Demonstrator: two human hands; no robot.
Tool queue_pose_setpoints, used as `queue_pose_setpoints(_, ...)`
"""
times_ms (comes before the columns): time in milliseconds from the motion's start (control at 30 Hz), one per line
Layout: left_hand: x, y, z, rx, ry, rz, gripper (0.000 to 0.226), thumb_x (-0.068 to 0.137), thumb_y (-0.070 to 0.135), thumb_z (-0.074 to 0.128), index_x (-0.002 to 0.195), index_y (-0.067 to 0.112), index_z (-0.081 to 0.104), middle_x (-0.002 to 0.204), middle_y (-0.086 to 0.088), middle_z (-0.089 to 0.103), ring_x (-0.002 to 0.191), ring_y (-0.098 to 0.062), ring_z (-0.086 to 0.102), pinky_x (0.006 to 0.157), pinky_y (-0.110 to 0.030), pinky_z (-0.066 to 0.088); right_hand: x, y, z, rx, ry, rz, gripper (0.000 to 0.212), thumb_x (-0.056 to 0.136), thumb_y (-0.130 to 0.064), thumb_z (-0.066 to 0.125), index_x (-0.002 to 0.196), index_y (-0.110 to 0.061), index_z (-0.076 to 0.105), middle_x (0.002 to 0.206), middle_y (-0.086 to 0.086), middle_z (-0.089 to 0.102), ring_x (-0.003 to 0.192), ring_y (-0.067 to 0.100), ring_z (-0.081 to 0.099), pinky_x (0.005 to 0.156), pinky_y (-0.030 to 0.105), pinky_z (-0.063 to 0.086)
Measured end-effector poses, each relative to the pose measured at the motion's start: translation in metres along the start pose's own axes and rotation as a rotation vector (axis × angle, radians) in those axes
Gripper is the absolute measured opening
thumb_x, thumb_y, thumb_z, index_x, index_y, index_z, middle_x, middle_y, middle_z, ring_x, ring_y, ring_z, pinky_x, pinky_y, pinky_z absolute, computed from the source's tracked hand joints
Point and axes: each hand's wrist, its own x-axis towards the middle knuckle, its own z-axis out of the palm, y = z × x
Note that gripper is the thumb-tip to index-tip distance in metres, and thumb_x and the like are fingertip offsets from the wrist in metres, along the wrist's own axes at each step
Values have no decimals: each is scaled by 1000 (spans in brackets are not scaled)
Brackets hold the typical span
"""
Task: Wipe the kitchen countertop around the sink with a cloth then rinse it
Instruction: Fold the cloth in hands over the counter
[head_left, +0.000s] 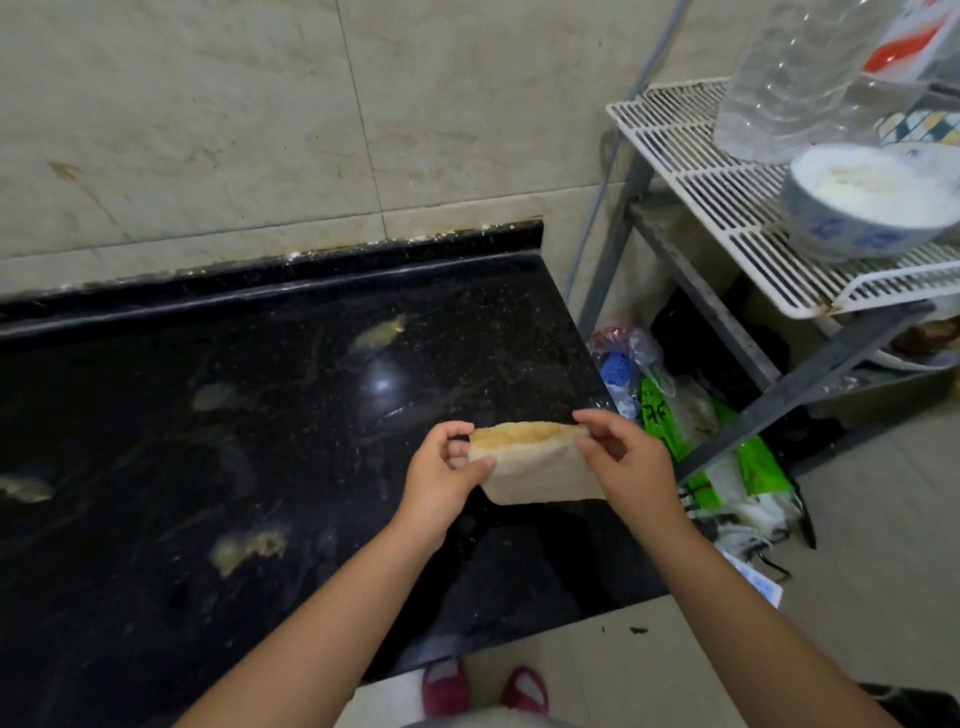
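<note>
Black speckled countertop running along a beige tiled wall, glossy and wet-looking, smeared with pale yellowish patches near the front, at the far left edge and further back beside a bright light reflection. Held up just above the counter's right end, a tan cloth, folded double with the fuzzy, yellow-stained fold uppermost and the smoother side hanging down toward the viewer. Left hand pinching the cloth's left edge between thumb and curled fingers; right hand pinching the upper right corner, fingers bent round the fabric. Both forearms bare, reaching in from the bottom of the view. Off the counter's right end, a grey metal rack carrying a white wire shelf, with a blue-and-white bowl holding something white and a clear plastic bottle standing behind it. Under the rack, on the pale floor tiles, a heap of plastic bags, green, clear and blue among them. Down at the bottom edge, two red slippers on the floor beside the counter's front.
</note>
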Motion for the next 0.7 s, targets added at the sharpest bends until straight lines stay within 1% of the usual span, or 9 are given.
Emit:
queue_pose_setpoints(67, -1, -3, 0, 79, -8, 21, 34, 81, -6, 63, 107, 14, 54, 79, 3, 56, 73, -8, 56, 77, -24, 50, -4, -2, 0, 21, 5, 14, 28, 84, 6, 57, 104, -13, 65, 84, -10, 61, 72, -15, 57, 69, -1, 41)
queue_pose_setpoints(167, -1, -10, 0, 237, -15, 82, 37, 79, -2, 67, 112, 13, 60, 93, -3, 59, 84, -13, 56, 88, -30, 51, -10, -3, -2, -11, 24, 26, 22, 84, 5, 58, 102, -4, 68, 93, 5, 63, 73, -7, 55, 69, 0, 42)
queue_pose_setpoints(267, -3, -16, 0, 382, 40, 188, 32, 80, 2, 66, 112, 6, 64, 87, 9, 49, 81, -7, 52, 82, -9, 44, -18, -2, -5, -133, -26, -16, 25, 83, 5, 60, 106, 0, 67, 91, 5, 58, 70, -6, 55, 67, -3, 38)
queue_pose_setpoints(333, -6, -19, -4, 488, 45, 297, 28, 79, 4, 68, 107, 6, 67, 85, 8, 44, 81, -5, 48, 75, 1, 37, -24, 1, -6, -260, -47, -51, 26, 80, 5, 62, 106, 2, 67, 92, 10, 60, 75, 9, 53, 69, -3, 35)
queue_pose_setpoints(400, -10, -21, -9, 619, 17, 399, 28, 78, 7, 71, 105, 8, 69, 93, 1, 46, 90, -10, 46, 78, -5, 36, -29, 4, -6, -331, -18, -88, 22, 77, 6, 65, 98, 4, 70, 88, 16, 63, 73, 12, 52, 69, -2, 34)
queue_pose_setpoints(467, -12, -22, -13, 729, -33, 467, 30, 79, 11, 70, 108, 11, 68, 100, -4, 49, 94, -11, 46, 81, -17, 39, -33, 6, -4, -335, 36, -115, 12, 72, 2, 66, 82, 3, 72, 77, 16, 64, 64, 6, 50, 67, -4, 34)
queue_pose_setpoints(567, -12, -23, -16, 748, -101, 381, 34, 85, 17, 64, 119, 15, 61, 96, 2, 49, 84, -6, 49, 81, -17, 41, -40, 5, 2, -299, 86, -121, 12, 69, -8, 61, 73, -1, 70, 69, 10, 64, 68, 2, 48, 65, -6, 34)
queue_pose_setpoints(633, -10, -25, -13, 674, -133, 231, 42, 85, 17, 64, 125, 14, 54, 95, 3, 50, 75, -1, 49, 83, -17, 43, -45, 2, 8, -269, 96, -139, 20, 72, -16, 57, 72, -2, 70, 69, 6, 65, 70, 1, 51, 66, -9, 33)
queue_pose_setpoints(700, -12, -28, -6, 556, -140, 50, 53, 84, 16, 65, 133, 13, 44, 97, 2, 53, 79, -5, 53, 80, -17, 41, -48, 5, 12, -218, 87, -145, 20, 72, -13, 57, 74, 0, 71, 73, 4, 67, 75, -13, 53, 69, -10, 33)
